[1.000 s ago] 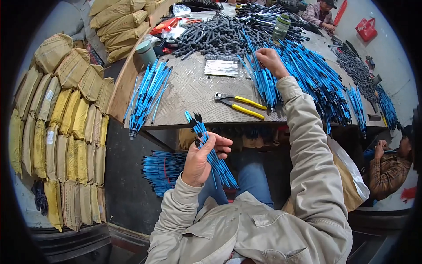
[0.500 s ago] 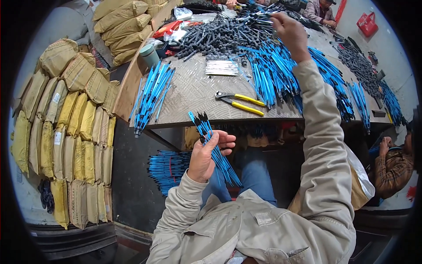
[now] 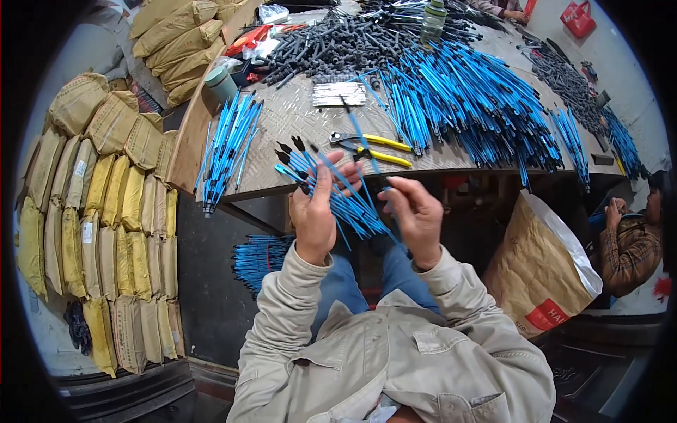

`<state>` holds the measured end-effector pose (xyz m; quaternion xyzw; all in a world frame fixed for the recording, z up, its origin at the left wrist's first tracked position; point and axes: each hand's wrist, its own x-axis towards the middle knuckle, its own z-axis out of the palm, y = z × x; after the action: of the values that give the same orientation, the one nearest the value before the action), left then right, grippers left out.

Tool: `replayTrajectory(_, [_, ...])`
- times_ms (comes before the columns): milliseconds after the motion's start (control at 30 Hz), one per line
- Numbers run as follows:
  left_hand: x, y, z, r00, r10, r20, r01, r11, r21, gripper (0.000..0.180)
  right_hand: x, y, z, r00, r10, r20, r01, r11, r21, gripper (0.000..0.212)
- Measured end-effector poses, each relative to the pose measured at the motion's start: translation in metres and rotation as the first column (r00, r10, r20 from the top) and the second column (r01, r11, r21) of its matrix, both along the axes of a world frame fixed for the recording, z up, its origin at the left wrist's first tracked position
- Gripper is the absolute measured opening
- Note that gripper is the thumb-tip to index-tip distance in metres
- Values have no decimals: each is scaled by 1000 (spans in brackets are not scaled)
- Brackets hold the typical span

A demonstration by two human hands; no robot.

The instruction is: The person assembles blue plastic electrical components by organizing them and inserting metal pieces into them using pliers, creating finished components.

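Observation:
My left hand (image 3: 315,222) is wrapped round a loose bundle of thin blue rods (image 3: 356,217) with black tips, fanned out in front of my lap. Beside it my right hand (image 3: 417,217) pinches another blue rod (image 3: 358,132), a little blurred, which slants up across the left fingers. Both hands are just off the table's front edge. Behind them on the table lie end-cutting pliers (image 3: 386,149) with yellow handles and a white stack of thin strips (image 3: 339,94). To the right spreads a big heap of blue rods (image 3: 465,99).
A smaller pile of blue rods (image 3: 229,141) overhangs the table (image 3: 289,130) at left, near a green cup (image 3: 221,83). Black parts (image 3: 331,49) are heaped behind. Below are a tied rod bundle (image 3: 257,261) and a paper sack (image 3: 539,271). Co-workers sit at right.
My right hand has come back from the rod heap at the far side to beside my left hand, bringing a blue rod. The left hand and its bundle have risen slightly.

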<state>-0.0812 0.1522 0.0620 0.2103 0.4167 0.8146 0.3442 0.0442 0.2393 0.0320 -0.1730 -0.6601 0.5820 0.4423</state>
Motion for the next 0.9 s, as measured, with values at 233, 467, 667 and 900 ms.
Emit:
replayTrajectory(233, [-16,-15,-24,897,195,-396,-252,963,-95,23,-25,13,11,944,243,223,-269,959,93,15])
replayTrajectory(467, [-20,-31,6,996,84,-15,-84,996,37,16,-116,217,6,761,-527,379,18,600,799,24])
replayTrajectory(667, [-23,-49,7,994,-49,96,47,998,30,21,-157,228,8,285,-715,638,-286,572,768,24])
replayTrajectory(900, [-22,-47,-4,990,-102,96,100,995,25,28,-148,234,11,493,-674,550,39,649,760,22])
